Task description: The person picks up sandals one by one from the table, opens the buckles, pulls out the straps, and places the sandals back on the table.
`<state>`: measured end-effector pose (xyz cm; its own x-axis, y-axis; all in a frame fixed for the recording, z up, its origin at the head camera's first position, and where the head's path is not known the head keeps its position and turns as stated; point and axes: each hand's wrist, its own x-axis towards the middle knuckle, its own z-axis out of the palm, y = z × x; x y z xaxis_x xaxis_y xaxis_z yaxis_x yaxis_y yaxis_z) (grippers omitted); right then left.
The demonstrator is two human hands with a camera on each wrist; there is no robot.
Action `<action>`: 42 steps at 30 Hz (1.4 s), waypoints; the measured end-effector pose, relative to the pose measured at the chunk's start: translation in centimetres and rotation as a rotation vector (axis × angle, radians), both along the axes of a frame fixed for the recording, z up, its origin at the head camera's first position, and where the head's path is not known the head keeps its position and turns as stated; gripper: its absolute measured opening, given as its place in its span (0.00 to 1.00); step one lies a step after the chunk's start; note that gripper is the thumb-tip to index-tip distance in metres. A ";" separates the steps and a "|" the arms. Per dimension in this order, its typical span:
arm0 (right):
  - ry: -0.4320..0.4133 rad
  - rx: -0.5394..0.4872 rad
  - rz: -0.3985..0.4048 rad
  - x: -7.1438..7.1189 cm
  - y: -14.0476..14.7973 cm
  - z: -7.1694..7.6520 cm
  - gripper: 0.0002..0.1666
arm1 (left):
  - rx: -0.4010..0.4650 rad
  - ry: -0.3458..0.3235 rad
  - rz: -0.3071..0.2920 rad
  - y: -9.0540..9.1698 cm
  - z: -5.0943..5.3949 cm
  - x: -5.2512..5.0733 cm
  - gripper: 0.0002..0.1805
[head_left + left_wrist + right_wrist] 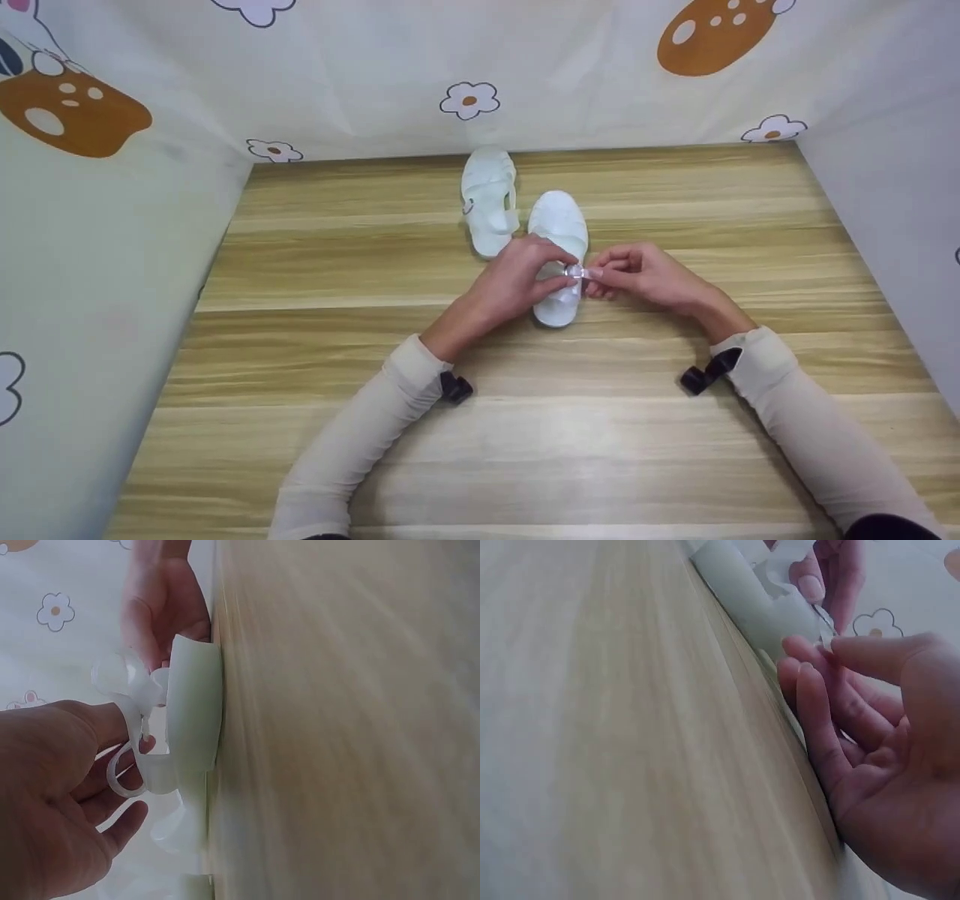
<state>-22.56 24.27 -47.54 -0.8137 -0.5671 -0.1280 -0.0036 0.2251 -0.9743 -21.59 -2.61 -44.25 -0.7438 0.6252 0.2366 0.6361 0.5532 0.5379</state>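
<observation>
Two white sandals on the wood-grain bench (480, 450). Work is on the near-right sandal (559, 214): sole flat, toe toward the far wall, heel toward the person. That orientation puts its ankle strap between both hands, probably so neither arm has to cross over.

Left hand (514, 281) comes in from the left, over the strap; thumb and index pinch around the clear buckle (574, 271), narrow grip. Reads as the holding side: the buckle is small and the strap looks flexible, so it likely needs backing against any pull. Left wrist view shows the strap lifted in a loop clear of the footbed, which gives the fingers room.

Right hand (649, 277) is low on the right side, thumb and index pinching the strap end (592, 274) at the buckle; other fingers loosely curled, holding nothing. Can't tell whether the end is threaded; fingertips hide it.

Far-left sandal (491, 221) sits just beside, toe also far, neither hand holding it. Offset like that, it leaves the right hand's side free.
</observation>
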 end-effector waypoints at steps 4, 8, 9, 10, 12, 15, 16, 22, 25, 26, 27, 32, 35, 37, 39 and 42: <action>0.007 -0.050 0.025 0.0 -0.1 -0.4 0.17 | 0.025 -0.047 0.013 0.0 -0.1 0.0 0.15; 0.024 -0.093 0.029 0.1 -0.2 -0.6 0.15 | 0.031 -0.066 0.015 0.1 -0.2 0.0 0.14; 0.028 -0.097 0.027 0.1 -0.3 -0.6 0.14 | 0.031 -0.068 0.015 0.1 -0.2 -0.1 0.14; 0.031 -0.099 0.023 0.1 -0.3 -0.6 0.14 | 0.029 -0.067 0.016 0.1 -0.2 -0.1 0.14; 0.032 -0.094 0.015 0.2 -0.5 -0.5 0.14 | 0.025 -0.058 0.013 0.1 -0.2 -0.1 0.13; 0.026 -0.078 0.001 0.4 -0.8 -0.6 0.14 | 0.023 -0.037 -0.002 0.2 -0.2 -0.1 0.12; 0.024 -0.075 -0.003 0.4 -0.8 -0.6 0.14 | 0.022 -0.030 -0.007 0.2 -0.2 -0.1 0.12; 0.022 -0.069 -0.017 0.5 -1.0 -0.6 0.15 | 0.024 -0.003 -0.027 0.3 -0.3 0.0 0.12; 0.010 -0.075 -0.025 0.5 -1.0 -0.6 0.15 | 0.023 -0.004 -0.028 0.4 -0.3 0.1 0.11; 0.003 -0.075 -0.030 0.5 -1.0 -0.6 0.15 | 0.022 -0.006 -0.029 0.4 -0.3 0.1 0.11; -0.006 -0.075 -0.033 0.5 -1.0 -0.5 0.15 | 0.021 -0.010 -0.030 0.4 -0.3 0.1 0.11; -0.045 -0.053 -0.034 0.4 -0.8 -0.3 0.17 | 0.023 -0.026 -0.034 0.4 -0.2 0.2 0.10; -0.058 -0.050 -0.021 0.4 -0.7 -0.2 0.17 | 0.028 -0.033 -0.032 0.4 -0.2 0.2 0.10; -0.056 -0.049 -0.010 0.5 -0.7 -0.3 0.17 | 0.029 -0.034 -0.029 0.4 -0.2 0.2 0.10; -0.053 -0.052 -0.001 0.5 -0.8 -0.3 0.16 | 0.030 -0.032 -0.030 0.4 -0.2 0.3 0.10; -0.046 -0.061 0.006 0.6 -1.0 -0.4 0.15 | 0.034 -0.022 -0.035 0.4 -0.2 0.3 0.09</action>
